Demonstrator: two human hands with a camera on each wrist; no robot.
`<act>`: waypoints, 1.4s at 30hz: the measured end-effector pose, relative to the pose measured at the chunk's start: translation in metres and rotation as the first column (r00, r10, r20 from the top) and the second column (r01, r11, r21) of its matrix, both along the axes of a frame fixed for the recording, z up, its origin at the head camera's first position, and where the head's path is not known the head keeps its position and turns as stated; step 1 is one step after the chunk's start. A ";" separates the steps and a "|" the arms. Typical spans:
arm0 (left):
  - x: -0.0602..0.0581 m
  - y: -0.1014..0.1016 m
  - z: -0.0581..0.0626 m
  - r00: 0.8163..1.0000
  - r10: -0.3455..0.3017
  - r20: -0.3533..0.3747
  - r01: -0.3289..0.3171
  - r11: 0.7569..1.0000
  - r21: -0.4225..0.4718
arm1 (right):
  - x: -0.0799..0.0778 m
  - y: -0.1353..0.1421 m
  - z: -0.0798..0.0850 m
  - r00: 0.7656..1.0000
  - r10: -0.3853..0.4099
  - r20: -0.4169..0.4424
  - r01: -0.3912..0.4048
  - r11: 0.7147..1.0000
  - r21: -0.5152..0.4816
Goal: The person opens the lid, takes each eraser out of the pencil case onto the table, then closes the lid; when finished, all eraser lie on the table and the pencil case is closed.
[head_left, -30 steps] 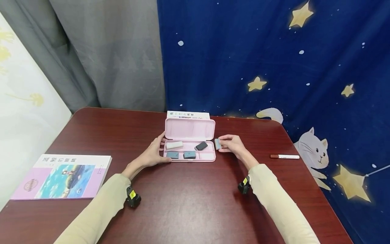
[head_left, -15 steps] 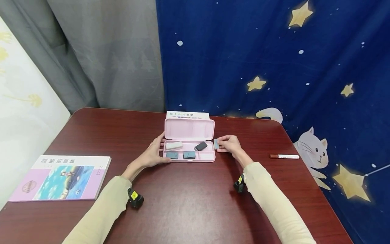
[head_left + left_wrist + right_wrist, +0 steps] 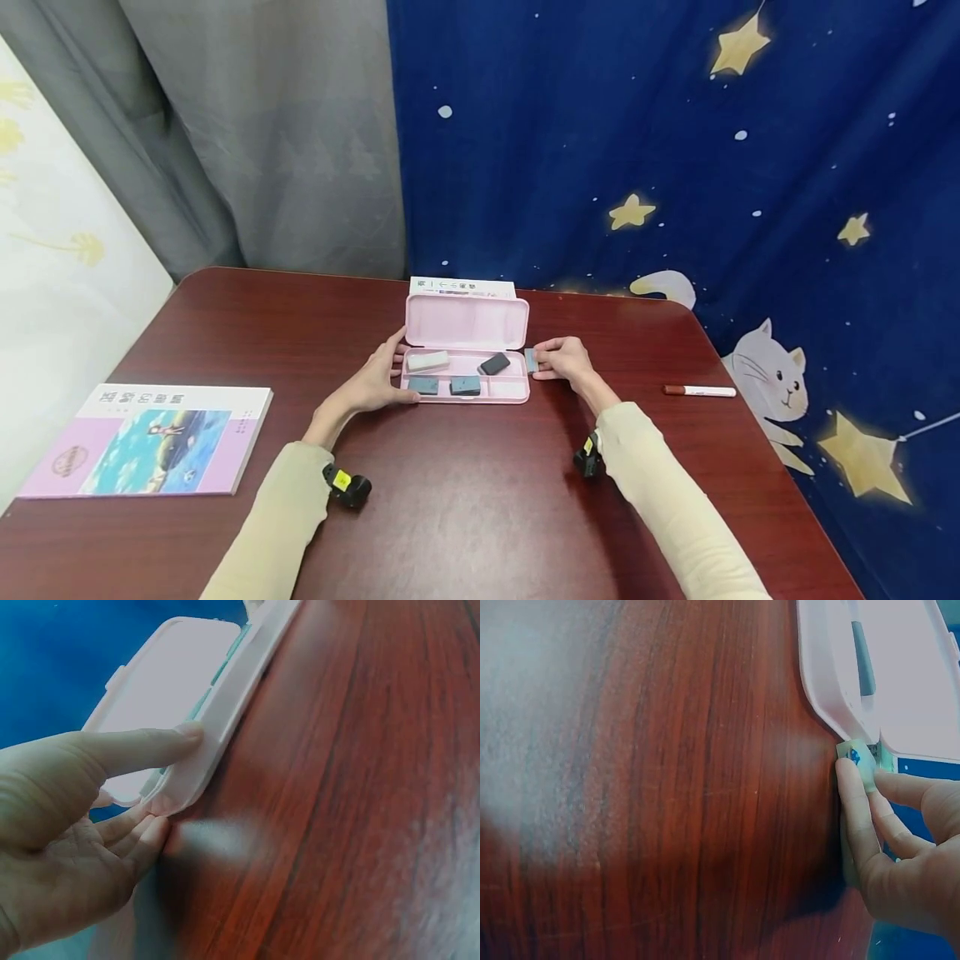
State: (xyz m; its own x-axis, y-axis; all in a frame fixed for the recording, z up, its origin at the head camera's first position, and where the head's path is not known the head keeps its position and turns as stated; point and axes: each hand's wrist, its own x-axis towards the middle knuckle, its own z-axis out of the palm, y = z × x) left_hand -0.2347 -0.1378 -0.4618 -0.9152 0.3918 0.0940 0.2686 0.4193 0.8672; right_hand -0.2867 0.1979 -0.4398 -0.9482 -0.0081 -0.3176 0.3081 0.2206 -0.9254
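Observation:
A pink pencil case [image 3: 510, 392] stands with its lid raised. My left hand [image 3: 372, 379] grips its left end, thumb along the front wall and fingers at the side, as the left wrist view shows. Off the right end, my right hand [image 3: 567, 362] pinches a pale blue eraser [image 3: 531, 360] between thumb and fingers. In the right wrist view this eraser [image 3: 857, 753] sits right at the case's corner, low by the table. Inside the case lie a white eraser [image 3: 427, 361], a black eraser [image 3: 495, 363] and two blue-grey blocks [image 3: 465, 386] in the front compartments.
A white box-like item with printed characters [image 3: 461, 287] stands behind the lid. A picture-covered book [image 3: 157, 442] lies at the left of the brown table [image 3: 465, 517]. To the right is a marker [image 3: 699, 391] with a brown cap. Curtains [image 3: 525, 150] hang behind the table.
My right hand has shifted slightly left with the pale blue eraser, bringing it against the case's right end. My left forearm has swung a little right while the hand keeps its grip.

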 end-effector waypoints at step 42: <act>-0.003 -0.007 -0.006 0.998 -0.063 0.004 0.062 0.994 0.089 | 0.002 0.015 -0.004 0.998 0.061 0.006 -0.061 0.996 -0.071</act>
